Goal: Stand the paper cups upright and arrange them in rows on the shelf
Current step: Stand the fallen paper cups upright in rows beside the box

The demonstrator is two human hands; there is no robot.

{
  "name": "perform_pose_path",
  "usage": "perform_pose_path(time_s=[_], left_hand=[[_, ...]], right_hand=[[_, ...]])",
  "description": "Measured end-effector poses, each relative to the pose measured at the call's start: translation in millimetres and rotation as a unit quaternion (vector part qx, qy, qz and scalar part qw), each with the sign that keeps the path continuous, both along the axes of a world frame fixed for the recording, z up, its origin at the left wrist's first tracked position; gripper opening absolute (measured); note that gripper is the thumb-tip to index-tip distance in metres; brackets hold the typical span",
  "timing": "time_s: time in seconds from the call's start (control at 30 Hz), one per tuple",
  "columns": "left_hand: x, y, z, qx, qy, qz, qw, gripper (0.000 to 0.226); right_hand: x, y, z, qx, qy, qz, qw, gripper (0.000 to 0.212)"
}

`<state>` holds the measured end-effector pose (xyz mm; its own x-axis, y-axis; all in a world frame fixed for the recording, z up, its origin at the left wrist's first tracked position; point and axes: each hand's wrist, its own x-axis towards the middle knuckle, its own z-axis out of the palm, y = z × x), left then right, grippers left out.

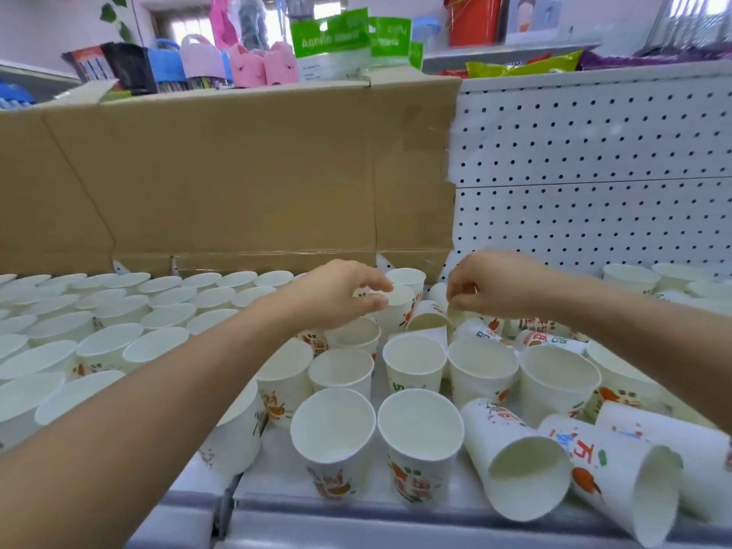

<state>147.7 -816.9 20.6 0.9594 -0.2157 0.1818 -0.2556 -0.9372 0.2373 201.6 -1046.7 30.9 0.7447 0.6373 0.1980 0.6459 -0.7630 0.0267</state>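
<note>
**A:** What have my hands got?

**B:** Your left hand (336,297) pinches the rim of an upright cup (401,311) at the back of the shelf (356,517), just in front of the cardboard box (237,172). Your right hand (491,289) curls its fingers over the heap beside it, but the hand hides what is under them. I cannot tell whether it grips anything.

**A:** And the other cups?

**B:** To your left they stand in rows (119,322). At the front right the fallen cups (515,457) lie on their sides. One tipped cup (427,318) leans between your hands.

**A:** How will they handle?

**B:** They are thin paper, so they are likely very light and easy to crush or knock over. Take each one by the rim or round its upper wall with a soft pinch. Your forearm could topple the rows if it brushes them.

**A:** Anything you can't see?

**B:** Your left forearm covers some cups. The frame cuts off the rows at the left and the fallen cups at the right. The pile behind your right hand is perhaps more toppled cups, but it is too jumbled to sort out.
</note>
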Motion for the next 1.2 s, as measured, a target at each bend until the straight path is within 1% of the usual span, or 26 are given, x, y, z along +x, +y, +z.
perform_pose_path(time_s=[0.1, 0.13, 0.2, 0.23, 0.27, 0.37, 0.43, 0.5, 0.57, 0.67, 0.73, 0.83, 0.9, 1.0, 1.07, 1.13, 1.2], left_hand=[[27, -1, -2, 0.050, 0.001, -0.001, 0.999, 0.029], [36, -1, -4, 0.070, 0.003, -0.006, 0.998, 0.029], [54, -2, -10, 0.115, 0.010, -0.017, 0.993, 0.027], [61, -2, -13, 0.136, 0.011, -0.021, 0.990, 0.025], [67, -3, -15, 0.156, 0.007, -0.028, 0.987, 0.022], [77, 0, -16, 0.192, -0.014, -0.053, 0.980, 0.018], [78, 7, -12, 0.198, -0.019, -0.061, 0.978, 0.018], [77, 16, -9, 0.209, -0.014, -0.062, 0.976, 0.019], [76, 24, -8, 0.217, 0.000, -0.063, 0.974, 0.019], [77, 33, -10, 0.200, 0.020, -0.066, 0.977, 0.016], [77, 38, -12, 0.181, 0.026, -0.066, 0.981, 0.018], [75, 40, -12, 0.169, 0.029, -0.069, 0.983, 0.025], [71, 38, -9, 0.149, 0.023, -0.071, 0.986, 0.023], [70, 34, -7, 0.091, -0.020, -0.101, 0.991, 0.013], [71, 29, -7, 0.083, -0.027, -0.118, 0.989, 0.018], [74, 20, -8, 0.112, -0.016, -0.129, 0.985, 0.026], [78, 10, -8, 0.151, -0.013, -0.138, 0.979, 0.028]], right_hand=[[17, 15, -8, -0.038, 0.001, 0.006, 0.999, 0.011], [22, 20, -12, -0.060, -0.005, 0.006, 0.998, 0.015], [31, 28, -18, -0.109, -0.034, 0.007, 0.993, 0.032], [35, 30, -21, -0.124, -0.049, 0.006, 0.991, 0.035], [39, 32, -22, -0.129, -0.062, 0.007, 0.990, 0.033], [48, 35, -25, -0.114, -0.096, 0.007, 0.989, 0.016], [53, 36, -21, -0.100, -0.110, -0.013, 0.989, 0.016], [57, 36, -14, -0.073, -0.078, -0.044, 0.993, 0.022], [64, 37, -9, -0.042, -0.012, -0.067, 0.997, 0.027], [76, 43, -8, -0.036, 0.080, -0.083, 0.993, 0.023], [81, 50, -9, -0.040, 0.115, -0.096, 0.988, 0.025], [85, 60, -11, -0.044, 0.120, -0.106, 0.986, 0.024], [86, 64, -11, -0.037, 0.111, -0.102, 0.988, 0.024], [89, 66, -12, -0.003, 0.077, -0.087, 0.993, 0.024], [91, 62, -9, 0.030, 0.059, -0.083, 0.994, 0.020], [91, 52, -1, 0.055, 0.085, -0.066, 0.993, 0.015], [85, 41, 4, 0.028, 0.158, -0.044, 0.986, 0.015]])
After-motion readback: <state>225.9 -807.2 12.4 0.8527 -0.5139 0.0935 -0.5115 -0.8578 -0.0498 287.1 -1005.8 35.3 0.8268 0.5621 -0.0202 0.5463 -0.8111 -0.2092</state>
